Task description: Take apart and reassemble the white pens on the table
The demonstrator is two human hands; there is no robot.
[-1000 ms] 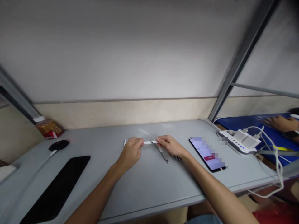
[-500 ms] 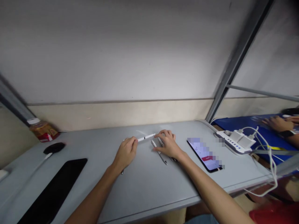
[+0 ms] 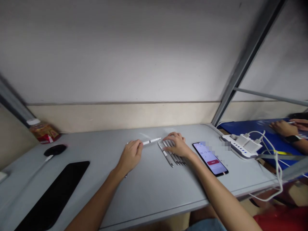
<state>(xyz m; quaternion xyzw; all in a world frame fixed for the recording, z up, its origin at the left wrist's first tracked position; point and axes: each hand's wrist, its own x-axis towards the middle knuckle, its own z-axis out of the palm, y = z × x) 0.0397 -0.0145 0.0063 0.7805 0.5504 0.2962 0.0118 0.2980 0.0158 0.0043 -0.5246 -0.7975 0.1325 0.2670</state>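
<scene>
My left hand (image 3: 131, 155) is closed around a white pen (image 3: 150, 141) with a dark band, its tip pointing right toward my other hand. Below my left wrist a small metallic end (image 3: 126, 175) sticks out; the rest of that item is hidden. My right hand (image 3: 176, 145) arches over a row of several white-and-grey pens (image 3: 169, 158) lying side by side on the desk. Its thumb and index finger are apart near the upper ends of the pens. The hand covers part of the row, and whether it touches the pens is unclear.
A lit phone (image 3: 210, 160) lies right of the pens, beside a white power strip (image 3: 240, 146) with cables. At left are a black pad (image 3: 53, 195), a black puck-like item (image 3: 55, 150) and a bottle (image 3: 44, 131). Another person's hands (image 3: 286, 128) are over a blue surface.
My right hand has shifted slightly, and the pens beneath it now show as a neat row. My left hand keeps hold of the white pen almost in place.
</scene>
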